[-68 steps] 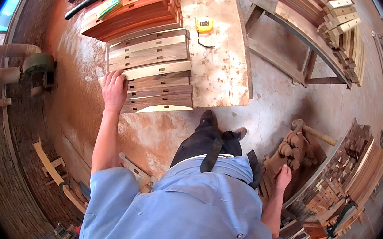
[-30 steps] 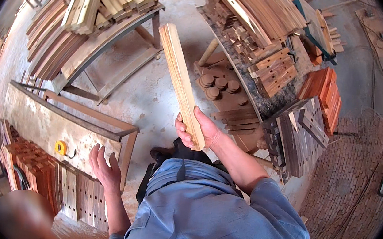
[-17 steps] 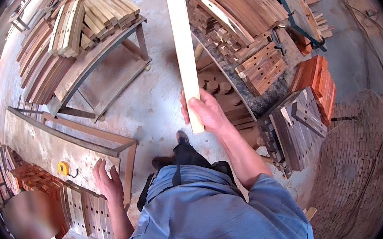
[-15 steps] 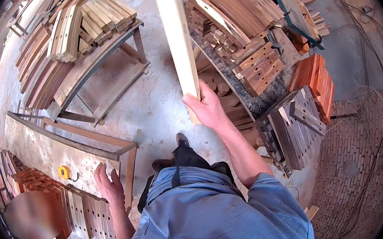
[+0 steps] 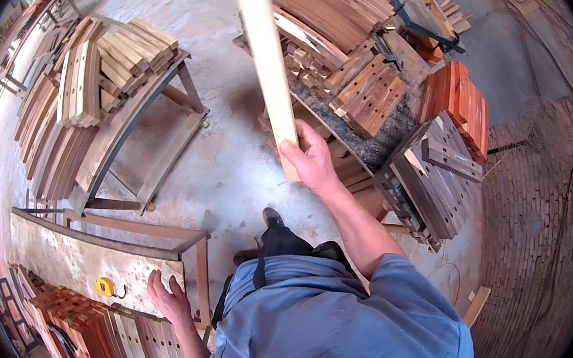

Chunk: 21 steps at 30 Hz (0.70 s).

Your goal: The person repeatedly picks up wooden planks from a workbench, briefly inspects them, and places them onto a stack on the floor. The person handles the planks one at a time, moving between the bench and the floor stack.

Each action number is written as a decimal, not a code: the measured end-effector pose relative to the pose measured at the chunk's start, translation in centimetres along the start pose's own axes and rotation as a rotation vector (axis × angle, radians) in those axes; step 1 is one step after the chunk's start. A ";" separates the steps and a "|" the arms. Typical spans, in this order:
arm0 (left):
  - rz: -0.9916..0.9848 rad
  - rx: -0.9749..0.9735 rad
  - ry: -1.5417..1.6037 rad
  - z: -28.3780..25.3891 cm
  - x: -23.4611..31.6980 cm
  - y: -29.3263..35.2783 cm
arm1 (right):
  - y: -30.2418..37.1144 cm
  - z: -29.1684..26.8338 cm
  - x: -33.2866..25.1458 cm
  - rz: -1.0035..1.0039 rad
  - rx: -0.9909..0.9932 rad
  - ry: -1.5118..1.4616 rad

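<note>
Currently my right hand grips the pale board by its lower end, raised over the floor. Left hand rests flat, holding nothing, on the bench beside stacked slats. Board picked, not yet placed.

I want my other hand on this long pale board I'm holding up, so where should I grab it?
Grip the pale board around mid-length, above the right hand at its lower end, coming from its left edge: it's long, narrow and tilted, so the top is unsupported.
</note>
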<state>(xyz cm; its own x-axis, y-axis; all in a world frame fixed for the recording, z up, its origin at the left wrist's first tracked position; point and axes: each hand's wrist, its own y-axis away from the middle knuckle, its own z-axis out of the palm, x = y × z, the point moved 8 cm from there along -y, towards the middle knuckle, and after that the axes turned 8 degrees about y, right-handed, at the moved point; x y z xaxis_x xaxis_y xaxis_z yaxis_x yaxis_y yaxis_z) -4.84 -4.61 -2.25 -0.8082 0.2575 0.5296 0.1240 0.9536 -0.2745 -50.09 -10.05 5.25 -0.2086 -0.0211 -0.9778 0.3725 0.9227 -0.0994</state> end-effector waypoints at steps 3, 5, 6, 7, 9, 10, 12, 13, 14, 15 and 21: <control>0.036 0.007 -0.012 0.3 -0.2 -0.1 | 0.1 -1.1 -0.1 0.096 0.028 -0.384; 0.020 -0.003 0.000 0.7 -0.4 -0.2 | 0.1 -2.5 0.0 0.071 0.141 -0.305; 0.013 -0.009 0.005 0.8 -0.5 -0.2 | 0.3 -3.0 0.7 0.097 0.128 -0.424; 0.033 -0.011 -0.001 0.8 -0.4 -0.2 | 0.4 -3.4 1.2 0.122 0.112 -0.542; 0.034 -0.018 0.000 1.2 -0.7 -0.1 | 0.8 -4.3 1.6 0.140 0.119 -0.610; 0.032 -0.024 -0.004 1.1 -0.5 -0.3 | 0.9 -4.3 1.4 0.151 0.100 -0.716; -0.001 -0.047 0.010 1.1 0.0 -0.7 | 1.2 -4.5 0.9 0.170 0.059 -0.926; -0.007 -0.052 0.012 1.1 0.1 -0.9 | 1.1 -4.6 0.6 0.141 0.014 -1.003; -0.014 -0.057 0.014 1.2 0.2 -1.0 | 1.1 -4.9 0.4 0.113 -0.031 -1.078; -0.017 -0.063 0.006 1.3 0.3 -1.0 | 1.2 -5.4 0.3 0.112 -0.023 -1.121; 0.003 -0.071 -0.043 2.0 -0.4 -1.1 | 1.2 -7.7 0.0 0.178 0.153 -1.140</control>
<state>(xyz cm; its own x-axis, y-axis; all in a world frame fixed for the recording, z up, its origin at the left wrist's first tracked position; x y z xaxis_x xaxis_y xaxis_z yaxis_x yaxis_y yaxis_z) -5.85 -6.07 -3.77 -0.8315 0.2546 0.4937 0.1654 0.9620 -0.2174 -56.64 -6.01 6.53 0.7631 -0.3019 -0.5715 0.4360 0.8932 0.1103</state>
